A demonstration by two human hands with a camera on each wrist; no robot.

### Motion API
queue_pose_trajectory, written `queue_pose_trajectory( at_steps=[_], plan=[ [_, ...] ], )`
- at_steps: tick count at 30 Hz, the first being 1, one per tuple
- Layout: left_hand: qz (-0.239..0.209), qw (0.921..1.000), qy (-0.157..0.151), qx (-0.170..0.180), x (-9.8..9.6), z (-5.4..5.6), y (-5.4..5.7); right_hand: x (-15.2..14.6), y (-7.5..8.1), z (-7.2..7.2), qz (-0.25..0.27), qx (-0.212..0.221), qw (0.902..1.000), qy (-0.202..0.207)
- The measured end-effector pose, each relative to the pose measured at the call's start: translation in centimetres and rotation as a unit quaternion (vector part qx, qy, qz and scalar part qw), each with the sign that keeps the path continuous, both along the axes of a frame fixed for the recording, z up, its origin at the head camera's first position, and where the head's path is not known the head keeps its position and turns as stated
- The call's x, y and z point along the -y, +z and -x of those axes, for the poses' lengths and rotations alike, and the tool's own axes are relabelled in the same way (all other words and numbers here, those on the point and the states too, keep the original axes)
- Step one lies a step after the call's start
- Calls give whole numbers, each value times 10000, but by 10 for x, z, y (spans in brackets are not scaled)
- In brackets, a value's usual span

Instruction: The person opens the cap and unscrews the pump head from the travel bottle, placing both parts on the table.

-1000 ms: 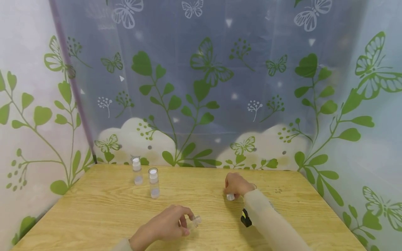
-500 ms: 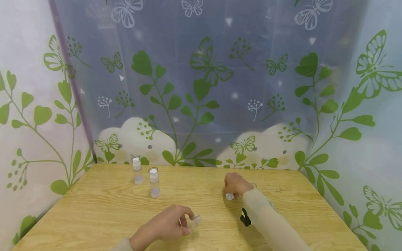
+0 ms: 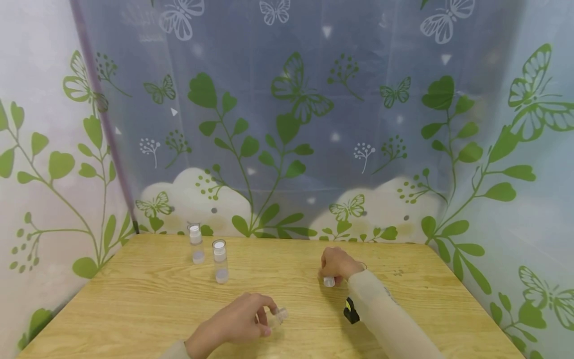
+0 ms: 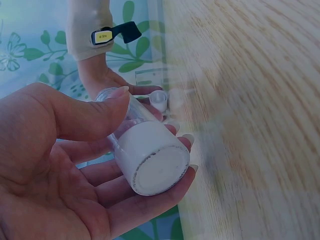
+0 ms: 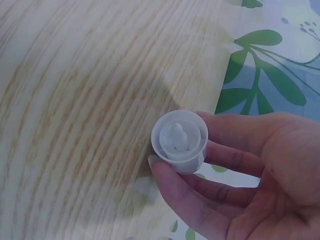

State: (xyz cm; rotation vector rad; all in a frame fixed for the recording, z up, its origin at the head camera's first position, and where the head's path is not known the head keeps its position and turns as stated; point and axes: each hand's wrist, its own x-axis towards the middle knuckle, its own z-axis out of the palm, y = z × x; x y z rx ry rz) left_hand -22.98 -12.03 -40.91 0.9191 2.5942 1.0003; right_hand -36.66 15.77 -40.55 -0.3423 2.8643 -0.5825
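Observation:
My left hand (image 3: 242, 319) pinches a small clear bottle (image 4: 150, 155) between thumb and fingers, low over the table's near middle. The bottle's white base faces the left wrist camera, and its clear upper end lies under the thumb. Farther back and to the right, my right hand (image 3: 338, 263) holds a white pump top (image 5: 179, 140), with its ringed end toward the right wrist camera. In the head view only a small pale part of the pump top (image 3: 329, 282) shows below the fingers. The two pieces are apart.
Two clear pump bottles (image 3: 220, 264) with white tops stand upright at the table's back left. A clear object (image 3: 391, 296) is partly hidden behind the right sleeve. A black strap with a yellow tag (image 3: 351, 311) hangs at that sleeve. Patterned curtains (image 3: 287, 149) enclose the wooden table (image 3: 148, 299).

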Motion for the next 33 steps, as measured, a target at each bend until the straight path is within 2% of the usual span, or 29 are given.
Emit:
queue_pose_trajectory(
  at_steps=[33],
  plan=[
    [5, 10000, 13, 23, 1, 1, 0, 1, -1, -2, 40, -61, 9999, 90]
  ],
)
